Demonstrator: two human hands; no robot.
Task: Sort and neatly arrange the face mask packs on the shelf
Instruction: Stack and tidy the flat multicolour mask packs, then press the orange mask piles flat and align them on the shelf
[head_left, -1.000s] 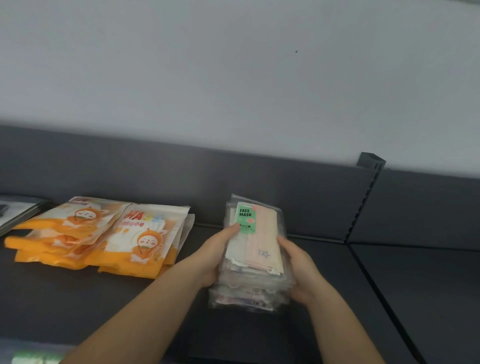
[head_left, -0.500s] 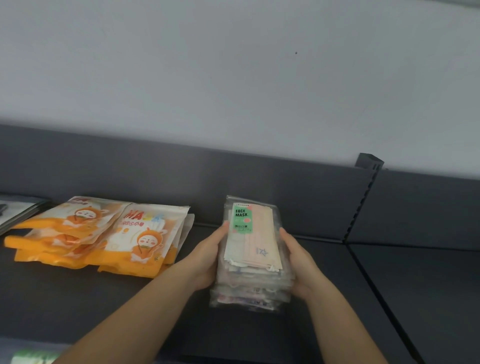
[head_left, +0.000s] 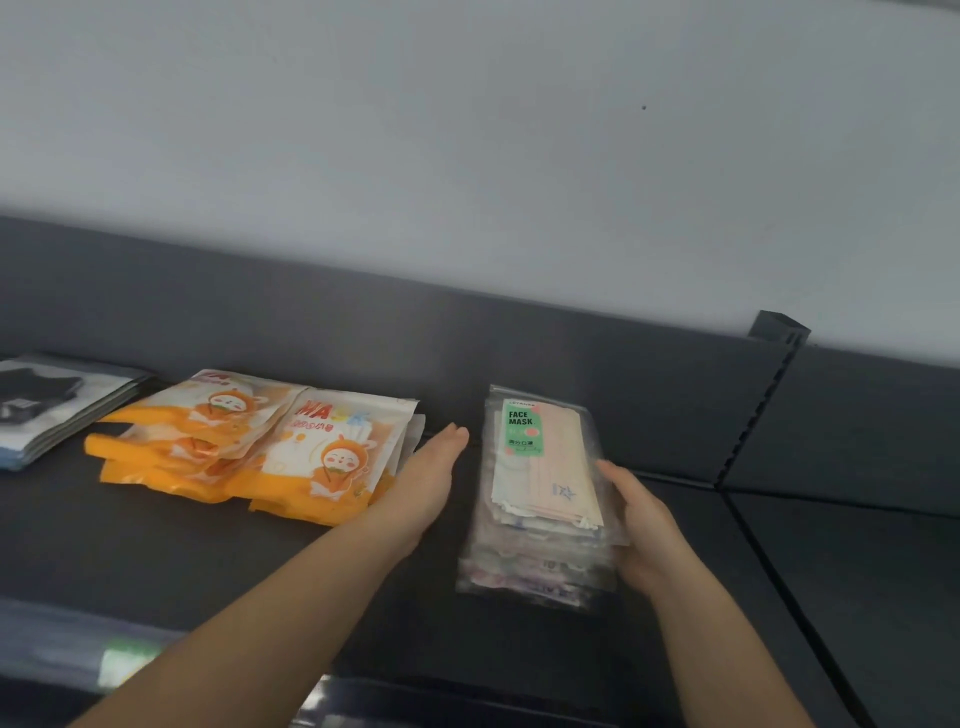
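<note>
A stack of clear face mask packs (head_left: 540, 493) with a green "FACE MASK" label on top lies on the dark shelf (head_left: 156, 551). My right hand (head_left: 641, 525) rests against the stack's right side, fingers curled on its edge. My left hand (head_left: 428, 478) is flat and open, apart from the stack, between it and a loose pile of orange-and-white mask packs (head_left: 260, 457) with a cartoon figure. The orange packs overlap untidily at the left.
A pile of grey and dark packs (head_left: 57, 410) lies at the far left. The shelf's dark back panel (head_left: 571, 343) rises behind, with a slotted upright post (head_left: 753, 405) dividing the right shelf section (head_left: 857, 582). A glossy shelf edge strip (head_left: 104, 660) runs along the front.
My left hand has let go of the clear stack's left side and moved left toward the orange packs. The stack has settled on the shelf; my right hand stays on its right side.
</note>
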